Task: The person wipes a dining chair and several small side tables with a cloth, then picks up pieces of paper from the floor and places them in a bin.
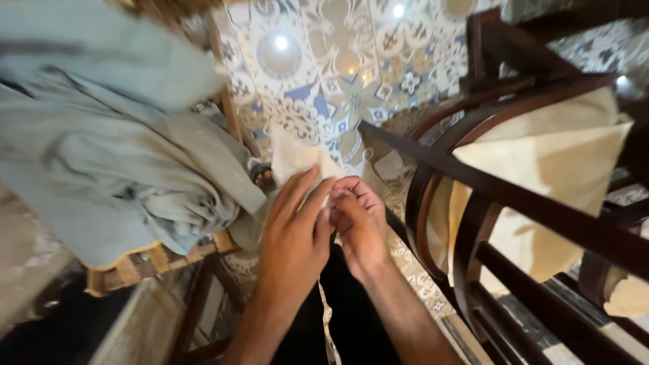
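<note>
Dim, warm light; lamp glare on floor tiles [351,74]; blurred edges.

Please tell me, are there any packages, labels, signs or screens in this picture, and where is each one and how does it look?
None can be seen.
The left hand and the right hand pinch a piece of cream cloth over a patterned blue and white tiled floor.
A grey garment lies on a wooden stool at the left.
A dark wooden chair with cream fabric stands at the right.
</note>
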